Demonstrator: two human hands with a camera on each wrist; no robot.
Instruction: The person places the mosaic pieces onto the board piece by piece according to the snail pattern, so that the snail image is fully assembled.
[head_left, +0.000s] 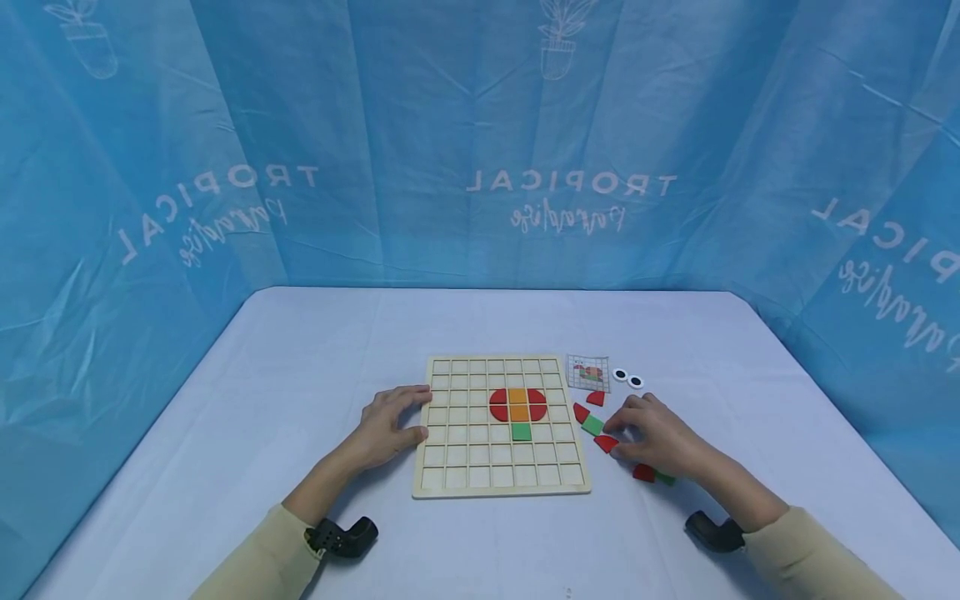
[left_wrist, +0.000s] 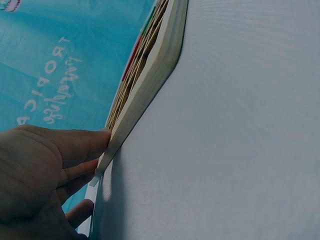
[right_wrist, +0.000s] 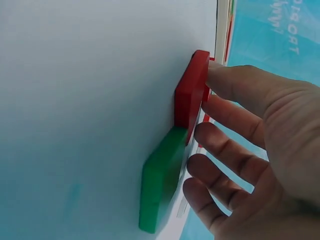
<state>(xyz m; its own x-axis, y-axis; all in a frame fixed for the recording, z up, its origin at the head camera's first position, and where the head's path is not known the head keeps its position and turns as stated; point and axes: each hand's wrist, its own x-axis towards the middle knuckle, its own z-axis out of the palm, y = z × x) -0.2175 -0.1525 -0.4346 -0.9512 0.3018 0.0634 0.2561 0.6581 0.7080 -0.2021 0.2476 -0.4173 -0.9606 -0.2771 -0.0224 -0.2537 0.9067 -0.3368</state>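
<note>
A wooden grid board (head_left: 457,478) lies on the table with red quarter-circle tiles (head_left: 498,406), orange square tiles (head_left: 518,405) and a green square tile (head_left: 521,432) in its cells. My left hand (head_left: 386,429) rests against the board's left edge, thumb and fingers spread along it; in the left wrist view the thumb (left_wrist: 85,145) touches the side. To the right of the board, my right hand (head_left: 652,433) pinches a loose red quarter-circle tile (head_left: 604,443) between thumb and index finger, low at the table. A loose green tile (head_left: 592,425) lies beside those fingertips.
A small printed pattern card (head_left: 588,372) lies by the board's upper right corner, with two round eye pieces (head_left: 627,378) next to it. More red tiles (head_left: 596,398) are scattered nearby. Under my right wrist lie a red tile (right_wrist: 192,92) and a green tile (right_wrist: 162,180).
</note>
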